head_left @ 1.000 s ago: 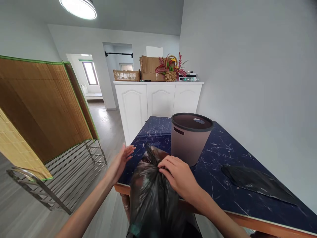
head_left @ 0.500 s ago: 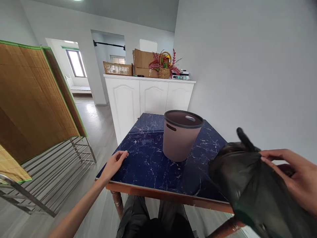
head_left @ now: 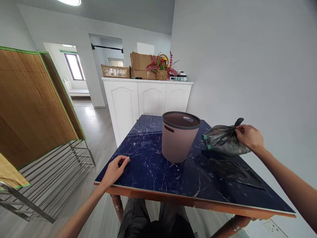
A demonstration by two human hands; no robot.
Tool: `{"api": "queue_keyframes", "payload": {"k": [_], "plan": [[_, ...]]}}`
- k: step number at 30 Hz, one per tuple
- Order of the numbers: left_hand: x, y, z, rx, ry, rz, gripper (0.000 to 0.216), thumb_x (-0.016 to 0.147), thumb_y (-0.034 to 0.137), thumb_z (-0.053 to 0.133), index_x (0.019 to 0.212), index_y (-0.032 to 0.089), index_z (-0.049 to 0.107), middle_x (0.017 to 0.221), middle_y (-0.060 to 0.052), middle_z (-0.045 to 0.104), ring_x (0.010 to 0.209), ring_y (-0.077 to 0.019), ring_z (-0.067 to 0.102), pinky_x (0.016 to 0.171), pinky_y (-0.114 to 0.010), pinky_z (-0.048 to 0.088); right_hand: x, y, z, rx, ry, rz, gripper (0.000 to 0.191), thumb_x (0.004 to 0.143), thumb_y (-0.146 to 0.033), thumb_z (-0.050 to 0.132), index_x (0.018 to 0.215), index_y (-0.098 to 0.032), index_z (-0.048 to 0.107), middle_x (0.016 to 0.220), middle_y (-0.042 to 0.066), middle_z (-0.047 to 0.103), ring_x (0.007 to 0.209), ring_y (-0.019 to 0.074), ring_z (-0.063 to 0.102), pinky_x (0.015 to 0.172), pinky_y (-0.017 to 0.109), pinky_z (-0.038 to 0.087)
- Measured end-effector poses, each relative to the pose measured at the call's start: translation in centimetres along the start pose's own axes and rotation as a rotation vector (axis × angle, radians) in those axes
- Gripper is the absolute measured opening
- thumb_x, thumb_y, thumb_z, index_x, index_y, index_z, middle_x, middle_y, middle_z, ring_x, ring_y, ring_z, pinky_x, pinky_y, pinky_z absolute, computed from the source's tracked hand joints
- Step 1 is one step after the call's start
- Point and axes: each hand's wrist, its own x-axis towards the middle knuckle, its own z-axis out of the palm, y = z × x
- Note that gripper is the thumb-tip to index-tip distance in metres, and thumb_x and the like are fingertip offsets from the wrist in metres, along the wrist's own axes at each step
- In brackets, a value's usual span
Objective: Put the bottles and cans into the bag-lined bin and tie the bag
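Note:
My right hand (head_left: 249,136) is closed on the knotted neck of a full black trash bag (head_left: 223,140), holding it over the right side of the dark blue marble table (head_left: 153,172), to the right of a taupe bin (head_left: 178,136) with a dark rim. The bin stands upright in the middle of the table with no bag in it. My left hand (head_left: 114,170) rests on the table's near left edge, fingers lying flat. A flat black bag (head_left: 234,170) lies on the table under the full one.
A white cabinet (head_left: 148,97) stands behind the table with cardboard boxes and a flower basket (head_left: 162,69) on top. A bamboo screen on a metal rack (head_left: 37,109) stands at the left. A grey wall runs along the table's right side.
My right hand has carried the full black bag from in front of me out to the right and away, over the table's far right side. My left hand has settled on the table edge.

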Motion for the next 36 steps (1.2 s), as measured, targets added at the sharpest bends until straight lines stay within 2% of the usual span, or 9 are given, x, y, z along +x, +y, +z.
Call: {"api": "queue_keyframes", "payload": {"k": [5,9,12,18,21,24,27,32,36], "plan": [[-0.1,0.0,0.0,0.006,0.007,0.017,0.052,0.085,0.076,0.065,0.091,0.026,0.076,0.095,-0.006,0.079,0.088,-0.0279,0.069,0.081,-0.035,0.050,0.0,0.3,4.2,0.001,-0.054,0.026,0.019,0.100,-0.033,0.065,0.096,-0.017,0.075,0.096,0.011,0.073,0.077,0.0185,0.064,0.068,0.033,0.046],[0.0,-0.1,0.1,0.010,0.005,0.025,0.053,0.084,0.077,0.065,0.091,0.025,0.076,0.096,-0.006,0.079,0.091,-0.0289,0.070,0.085,-0.036,0.051,-0.5,0.8,6.2,-0.021,-0.133,0.053,0.022,0.104,-0.039,0.069,0.115,-0.020,0.071,0.113,0.005,0.072,0.094,0.0183,0.071,0.082,0.035,0.061],[0.0,-0.3,0.2,0.020,0.002,0.027,0.053,0.085,0.076,0.065,0.091,0.025,0.076,0.097,-0.006,0.079,0.090,-0.0289,0.070,0.084,-0.036,0.050,-0.8,0.9,6.6,-0.034,-0.191,0.044,0.025,0.105,-0.038,0.068,0.124,-0.021,0.069,0.123,0.007,0.071,0.103,0.0206,0.072,0.087,0.038,0.062],[-0.2,-0.2,0.0,0.036,0.004,0.031,0.050,0.086,0.074,0.064,0.092,0.026,0.076,0.096,-0.006,0.079,0.087,-0.0282,0.069,0.080,-0.036,0.049,-2.7,-0.2,5.2,-0.052,-0.226,-0.022,0.023,0.099,-0.033,0.070,0.114,-0.015,0.072,0.113,0.013,0.074,0.098,0.0267,0.072,0.083,0.043,0.060],[-0.2,0.0,0.0,0.032,0.009,0.031,0.052,0.085,0.076,0.064,0.091,0.026,0.076,0.095,-0.006,0.079,0.087,-0.0283,0.069,0.080,-0.036,0.050,-5.4,-1.8,3.8,-0.039,-0.136,-0.102,0.035,0.098,-0.030,0.060,0.126,-0.013,0.069,0.130,0.025,0.069,0.117,0.0393,0.066,0.094,0.055,0.054],[-0.2,0.1,0.1,0.022,0.013,0.032,0.053,0.084,0.077,0.065,0.091,0.026,0.077,0.095,-0.006,0.079,0.088,-0.0289,0.070,0.081,-0.036,0.051,-9.3,-4.5,2.5,0.072,-0.100,-0.272,0.039,0.099,-0.035,0.054,0.133,-0.019,0.065,0.139,0.019,0.068,0.129,0.0355,0.061,0.110,0.053,0.048],[-0.2,0.3,0.1,0.021,0.013,0.036,0.051,0.084,0.075,0.066,0.091,0.026,0.077,0.096,-0.007,0.080,0.089,-0.0291,0.070,0.082,-0.036,0.051,-13.9,-7.9,1.9,0.387,-0.128,-0.429,0.030,0.100,-0.039,0.055,0.120,-0.023,0.069,0.130,0.015,0.072,0.126,0.0327,0.064,0.114,0.053,0.047],[-0.1,0.2,0.0,0.036,-0.007,0.036,0.049,0.086,0.074,0.066,0.092,0.026,0.077,0.098,-0.007,0.080,0.091,-0.0290,0.071,0.082,-0.036,0.051,-20.0,-11.8,3.4,0.756,-0.378,-0.195,0.028,0.099,-0.045,0.059,0.113,-0.025,0.072,0.118,0.010,0.076,0.106,0.0287,0.073,0.097,0.047,0.059],[0.1,-0.4,0.0,0.044,-0.027,0.041,0.049,0.089,0.073,0.063,0.095,0.026,0.076,0.103,-0.007,0.080,0.095,-0.0293,0.071,0.086,-0.036,0.052,-22.2,-12.5,5.0,0.822,-0.444,-0.113,0.033,0.100,-0.051,0.058,0.110,-0.023,0.073,0.106,0.009,0.079,0.098,0.0278,0.077,0.089,0.044,0.062]]}}
